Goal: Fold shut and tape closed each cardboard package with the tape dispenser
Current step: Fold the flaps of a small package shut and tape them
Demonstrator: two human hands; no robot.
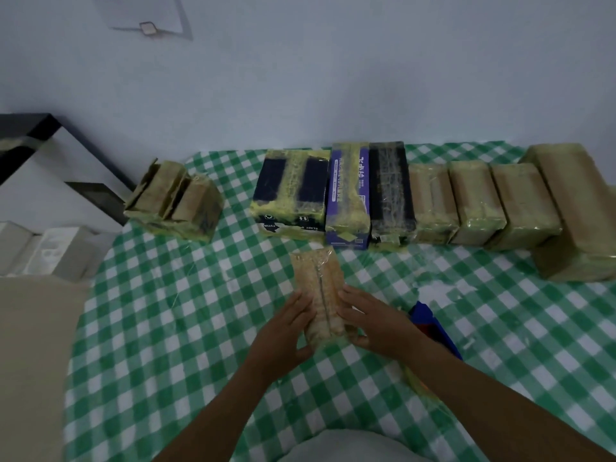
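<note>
1. Left grip and right grip: both reach forward over the surface, which is spread with a green-and-white checked cloth. Each grip is partly closed. The fingers lie along one long side of the small package, and the thumb curls at its near end. The package is clasped between the two grips, and neither holds anything else.
2. Small package: it lies lengthwise at the centre of the surface. Its flaps are folded flat and glossy tape covers the central seam. Judged step: smoothing or checking the finished seal.
3. Tape dispenser: blue, lying on the surface just beside the right grip and partly hidden by the forearm. No grip touches it.
4. Judged next move: release the sealed package and set it with the others. If more tape is wanted, the right grip must first let go and take up the dispenser.
5. Row of taped packages: it stands side by side along the far edge, against the wall.
6. Far-left package: it stands apart from the row with its flaps up. It probably still needs folding and taping.
</note>
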